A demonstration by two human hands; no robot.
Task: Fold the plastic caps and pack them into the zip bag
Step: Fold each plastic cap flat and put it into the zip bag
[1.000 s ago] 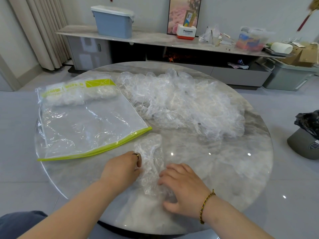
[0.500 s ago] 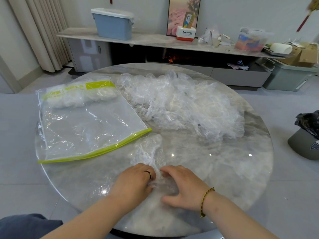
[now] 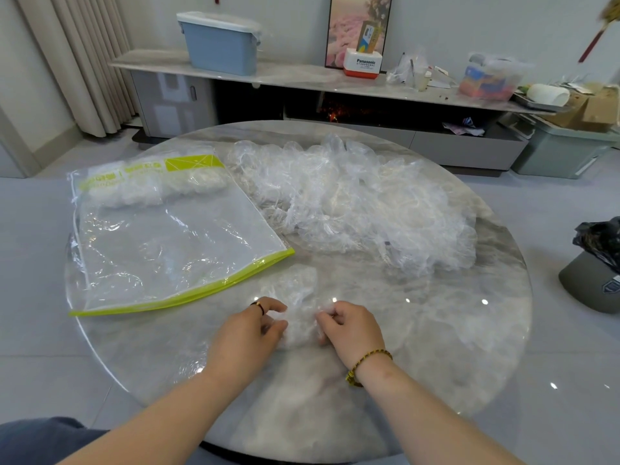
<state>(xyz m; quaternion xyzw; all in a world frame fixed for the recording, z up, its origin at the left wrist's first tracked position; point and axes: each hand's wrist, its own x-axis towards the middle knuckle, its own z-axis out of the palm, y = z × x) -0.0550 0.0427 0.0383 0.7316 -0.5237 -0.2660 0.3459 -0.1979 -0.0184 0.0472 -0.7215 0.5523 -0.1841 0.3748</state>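
I have both hands on one cap [image 3: 299,298], a crumpled clear plastic one lying on the table [image 3: 453,347] just in front of me. My left hand [image 3: 248,333] pinches its left edge with curled fingers, and my right hand [image 3: 352,330] pinches its right edge the same way, so the cap's near part is bunched between my two grips while its far part lies loose on the marble top. There is one ring [image 3: 258,305] on my left hand and one bracelet [image 3: 367,362] on my right wrist. One zip bag [image 3: 167,250] lies flat to my left, its green zip edge turned toward the cap and close to it but not touching. Inside the bag, along its far end, sits one row of white folded caps [image 3: 157,193]; I cannot count them through the plastic. One big pile [image 3: 355,203] of loose caps covers the far middle and right of the table, touching the bag's right side, too tangled to count. Beyond the table, one long shelf [image 3: 302,78] carries one blue bin [image 3: 219,43] and one white and red box [image 3: 364,63], among other clutter. One black sack [image 3: 600,238] sits on the floor to my right.
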